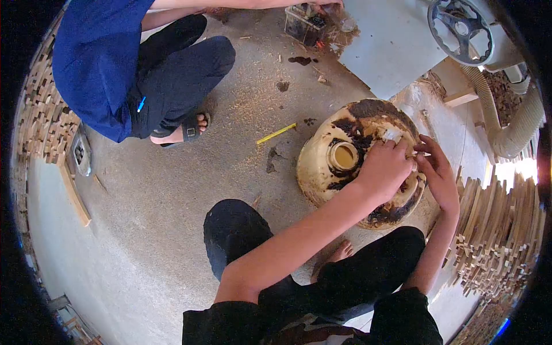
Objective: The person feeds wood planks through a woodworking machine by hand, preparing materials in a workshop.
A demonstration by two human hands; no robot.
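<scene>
Currently, the left hand [391, 164] is bending its fingers over the dark-smeared top of a cream plastic container [362, 144]; whether it is grasping anything, I cannot tell. The right hand [437, 167] is curling in just beside it at the container's far-right edge, thumb and fingers drawing close together; what, if anything, they are pinching is too small to tell. The container is resting on the concrete floor [172, 184] ahead of the wearer's knees, its round open neck [343, 156] facing up, left of both hands. A yellow strip [276, 133] is lying on the floor to the left, near the container. Farther out, a co-worker in a blue shirt [98, 69] is crouching at upper left, one forearm reaching toward a clear plastic tub [302, 29]. At upper right, a black handwheel [462, 29] is standing above a ribbed hose [489, 98]; below these, wooden strips [494, 230] are lying stacked.
</scene>
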